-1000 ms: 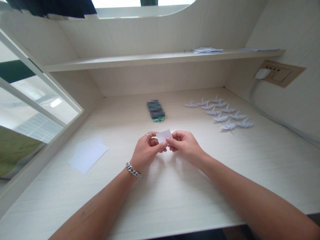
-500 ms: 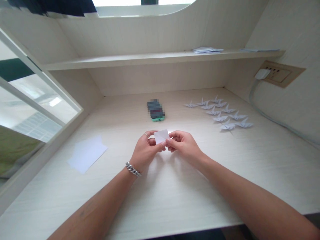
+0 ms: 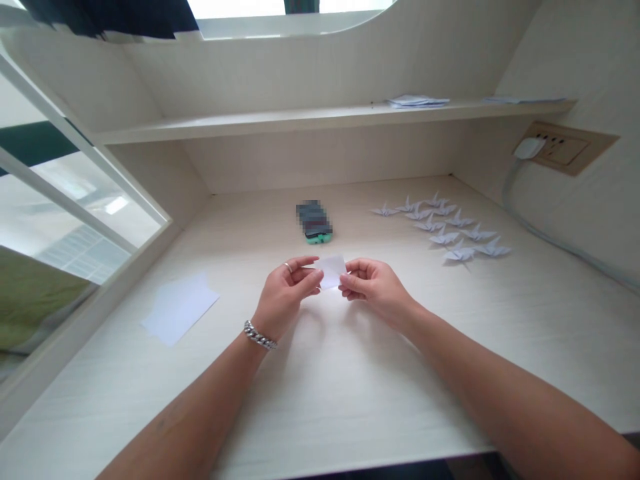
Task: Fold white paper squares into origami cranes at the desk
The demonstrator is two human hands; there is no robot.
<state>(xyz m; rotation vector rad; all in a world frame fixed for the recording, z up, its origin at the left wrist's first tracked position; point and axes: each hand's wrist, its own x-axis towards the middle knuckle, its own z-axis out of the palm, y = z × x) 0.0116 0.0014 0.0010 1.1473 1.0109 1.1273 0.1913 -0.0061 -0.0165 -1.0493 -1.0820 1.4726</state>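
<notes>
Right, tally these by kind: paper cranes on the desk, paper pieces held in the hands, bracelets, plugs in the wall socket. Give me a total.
Paper cranes: 11
Held paper: 1
Bracelet: 1
Plug: 1
Total: 14

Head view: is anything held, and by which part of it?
A small white paper: the left hand pinches its left side, the right hand its right side, toward the lower corner.

Dark pixelated object with green end point(image 3: 315, 221) lies toward back of worktop point(image 3: 360, 400). White plug point(image 3: 529, 148) sits in wall socket point(image 3: 575, 151), pale cable point(image 3: 545, 237) trailing below. Dark cloth point(image 3: 130, 17) hangs upper left.
</notes>
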